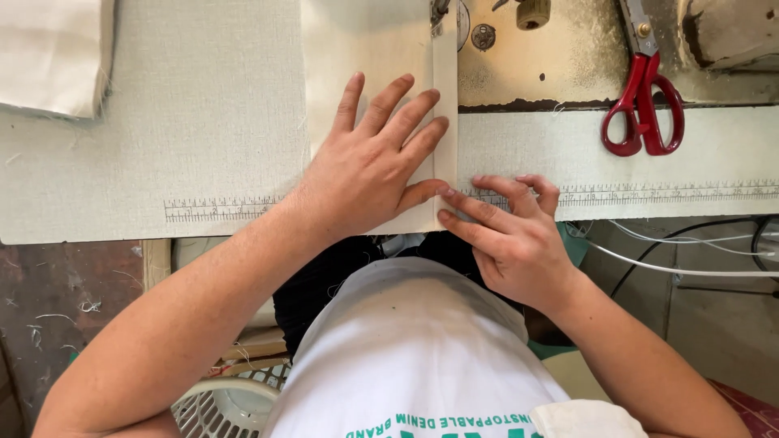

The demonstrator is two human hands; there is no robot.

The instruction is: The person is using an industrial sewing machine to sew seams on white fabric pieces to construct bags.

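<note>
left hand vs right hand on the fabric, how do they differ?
The left hand lies flat with fingers spread on the cream fabric; the right hand is curled, only fingertips pressing at the folded edge. The left hand sits higher up the table; the right hand is near its front edge. Both touch the fabric and grip nothing.

Head camera, steeply down, close

Bright, even daylight; no harsh glare. Soft shadows fall under the left hand (369, 158) and right hand (511, 235) onto the cream fabric (365, 49). Focus sharp mid-frame. Slight wide-angle bend at edges; floor at lower left dimmer.
</note>
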